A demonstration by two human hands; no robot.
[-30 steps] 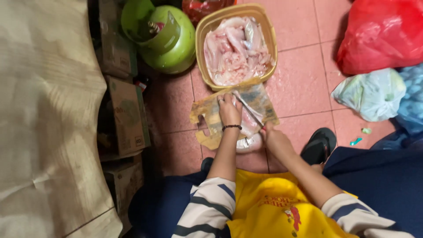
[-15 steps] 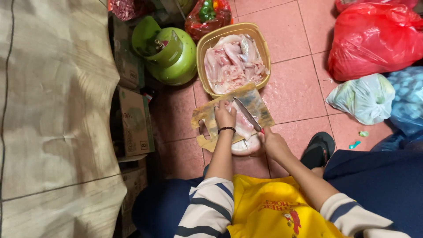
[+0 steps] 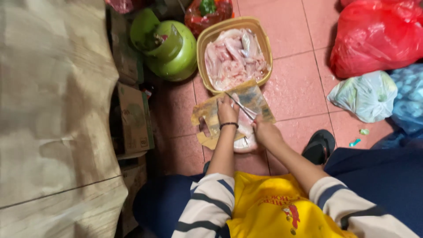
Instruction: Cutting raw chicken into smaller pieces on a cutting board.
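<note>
— What's in front of you, counted out?

— Looking down from my head: one cutting board (image 3: 211, 115) on the pink tiled floor (image 3: 299, 88), and one yellow basin (image 3: 263, 44) just past its far edge, piled with raw pale chicken pieces (image 3: 233, 57), too many and too tangled to count. One green gas cylinder (image 3: 169, 46) stands left of the basin. On the right, one red plastic bag (image 3: 379, 39), one pale green bag (image 3: 363, 94) and one blue bag (image 3: 407, 99). One black sandal (image 3: 319, 147) sits by my right forearm.

— And your hands?

— Two, both on the board. My left hand (image 3: 228, 110), black band at the wrist, lies palm down with fingers bent, pressing a piece of meat (image 3: 245, 121) flat on the board. My right hand (image 3: 265, 132) is closed round the handle of one knife (image 3: 240, 105); the blade slants up and left, its tip near the basin's rim, the edge lying across the meat beside my left fingers.

— Arm pose?

— Both forearms reach forward from my striped sleeves, left nearly straight ahead, right angled inward, so the hands meet over the board.
</note>
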